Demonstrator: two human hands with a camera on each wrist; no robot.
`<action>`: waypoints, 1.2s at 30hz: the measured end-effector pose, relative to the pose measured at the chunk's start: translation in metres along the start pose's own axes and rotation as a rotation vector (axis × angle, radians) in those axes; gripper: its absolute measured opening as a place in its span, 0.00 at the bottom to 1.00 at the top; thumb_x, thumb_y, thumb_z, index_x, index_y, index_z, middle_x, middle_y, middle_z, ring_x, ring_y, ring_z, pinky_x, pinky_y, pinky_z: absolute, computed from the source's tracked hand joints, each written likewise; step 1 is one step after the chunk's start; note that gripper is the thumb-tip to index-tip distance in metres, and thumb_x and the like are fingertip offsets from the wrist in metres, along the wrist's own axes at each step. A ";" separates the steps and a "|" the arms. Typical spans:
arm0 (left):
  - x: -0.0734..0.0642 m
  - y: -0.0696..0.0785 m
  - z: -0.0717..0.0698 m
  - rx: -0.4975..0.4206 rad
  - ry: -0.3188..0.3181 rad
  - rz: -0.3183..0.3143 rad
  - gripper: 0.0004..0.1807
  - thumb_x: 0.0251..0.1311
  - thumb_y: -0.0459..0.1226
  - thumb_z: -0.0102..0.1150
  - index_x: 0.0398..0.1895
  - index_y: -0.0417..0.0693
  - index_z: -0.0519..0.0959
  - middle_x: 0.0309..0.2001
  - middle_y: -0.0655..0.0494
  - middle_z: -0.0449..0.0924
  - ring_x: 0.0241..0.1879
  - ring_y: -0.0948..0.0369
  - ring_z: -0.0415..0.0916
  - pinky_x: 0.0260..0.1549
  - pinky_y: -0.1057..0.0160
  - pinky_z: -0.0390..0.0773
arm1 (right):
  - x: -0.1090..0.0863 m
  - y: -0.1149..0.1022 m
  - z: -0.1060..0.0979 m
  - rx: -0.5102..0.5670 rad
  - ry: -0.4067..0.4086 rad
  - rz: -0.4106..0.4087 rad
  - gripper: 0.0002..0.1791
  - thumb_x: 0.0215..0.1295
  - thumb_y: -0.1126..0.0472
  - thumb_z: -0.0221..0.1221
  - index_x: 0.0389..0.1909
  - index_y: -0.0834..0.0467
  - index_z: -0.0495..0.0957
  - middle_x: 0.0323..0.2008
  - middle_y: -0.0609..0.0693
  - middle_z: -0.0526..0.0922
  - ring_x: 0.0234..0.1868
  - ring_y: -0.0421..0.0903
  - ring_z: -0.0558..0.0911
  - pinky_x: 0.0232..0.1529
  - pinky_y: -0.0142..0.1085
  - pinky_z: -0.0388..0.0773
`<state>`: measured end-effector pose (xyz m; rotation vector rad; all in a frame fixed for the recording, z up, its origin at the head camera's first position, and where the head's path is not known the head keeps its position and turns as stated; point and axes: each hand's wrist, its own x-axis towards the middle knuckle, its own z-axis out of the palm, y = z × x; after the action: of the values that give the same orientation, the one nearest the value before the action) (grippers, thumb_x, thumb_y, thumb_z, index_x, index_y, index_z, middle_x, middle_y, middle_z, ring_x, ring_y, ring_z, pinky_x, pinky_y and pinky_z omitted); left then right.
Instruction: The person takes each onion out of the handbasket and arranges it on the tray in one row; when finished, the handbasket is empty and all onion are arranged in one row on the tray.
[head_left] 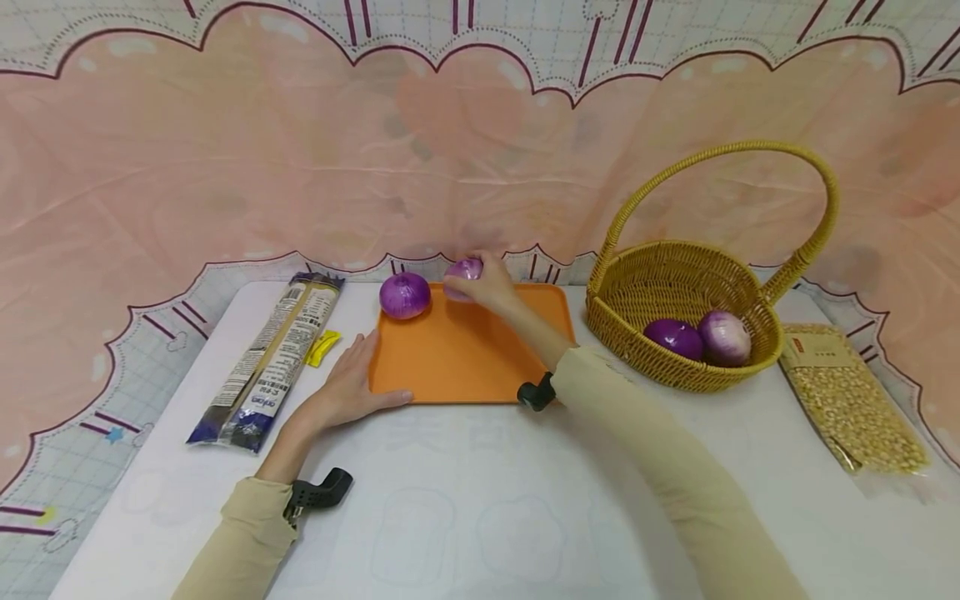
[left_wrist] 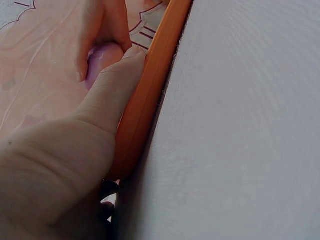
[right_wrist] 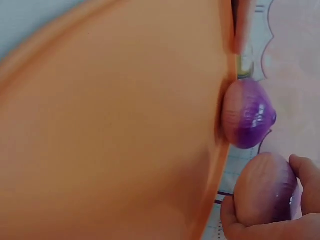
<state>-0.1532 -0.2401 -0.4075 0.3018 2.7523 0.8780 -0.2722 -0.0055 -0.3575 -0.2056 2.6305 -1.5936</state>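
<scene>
Over the far edge of an orange tray (head_left: 465, 358), my right hand (head_left: 487, 287) grips a purple onion (head_left: 463, 271). The right wrist view shows this held onion (right_wrist: 262, 190) between the thumb and fingers, close beside a second purple onion (right_wrist: 245, 112). That second onion (head_left: 405, 296) sits at the tray's far left corner. My left hand (head_left: 348, 387) is at the near left corner of the tray, fingers straight along its left side. The left thumb (left_wrist: 112, 90) lies along the tray's near rim.
Right of the tray stands a wicker basket (head_left: 637, 333) with a tall handle, holding two purple onions (head_left: 697, 337). A bag of yellow kernels (head_left: 855, 396) lies beyond it. On the left are a long printed packet (head_left: 270, 358) and a small yellow sachet (head_left: 322, 347). A patterned cloth hangs behind.
</scene>
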 end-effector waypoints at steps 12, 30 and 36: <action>0.001 -0.001 -0.001 0.004 -0.002 -0.005 0.66 0.51 0.62 0.64 0.77 0.38 0.34 0.77 0.35 0.34 0.77 0.38 0.31 0.73 0.36 0.37 | 0.010 0.003 0.017 -0.065 -0.001 0.000 0.37 0.56 0.54 0.69 0.62 0.66 0.67 0.61 0.62 0.74 0.62 0.57 0.74 0.66 0.44 0.73; 0.001 -0.003 0.000 0.007 -0.004 -0.013 0.66 0.51 0.63 0.64 0.77 0.39 0.34 0.78 0.36 0.34 0.77 0.39 0.31 0.73 0.36 0.38 | 0.008 -0.001 0.026 -0.222 -0.043 0.013 0.38 0.57 0.50 0.67 0.64 0.63 0.66 0.67 0.63 0.67 0.67 0.58 0.68 0.70 0.46 0.67; 0.003 -0.003 0.000 0.012 -0.001 -0.015 0.67 0.50 0.63 0.64 0.77 0.38 0.34 0.78 0.35 0.34 0.77 0.39 0.31 0.73 0.36 0.38 | 0.009 0.001 0.026 -0.203 -0.048 0.023 0.36 0.58 0.51 0.66 0.64 0.63 0.66 0.68 0.63 0.64 0.68 0.58 0.66 0.71 0.46 0.66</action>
<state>-0.1560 -0.2417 -0.4101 0.2839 2.7565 0.8576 -0.2782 -0.0287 -0.3704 -0.2197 2.7444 -1.2971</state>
